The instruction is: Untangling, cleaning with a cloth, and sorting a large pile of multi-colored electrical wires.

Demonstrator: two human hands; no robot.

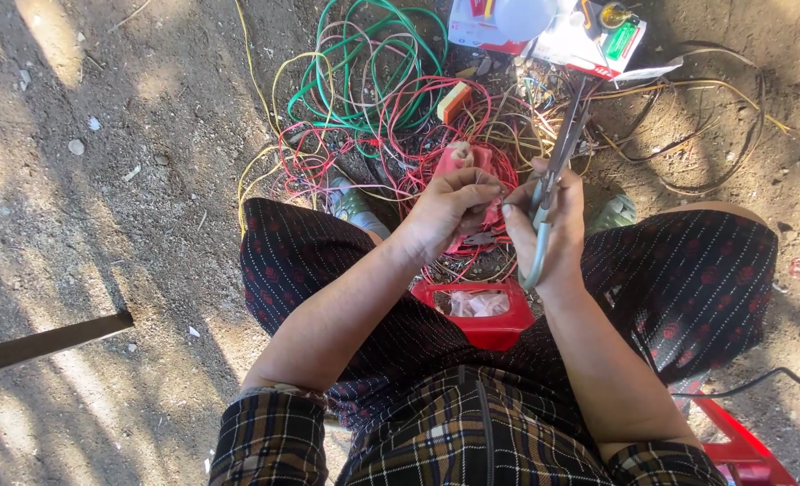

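- A small red plastic piece (468,162) is sitting pinched in the fingers of the left hand (449,207), held above the person's lap.
- The right hand (548,225) is gripping grey-handled scissors (553,175), blades pointing away from the person, just beside the red piece.
- A red tray (485,328) is lying between the knees, below both hands.
- Tangled red, green and yellow wires (373,99) are sprawling over the dirt ground (103,225) beyond the hands.
- A white bulb (523,16) is resting on a carton (544,36) further out.
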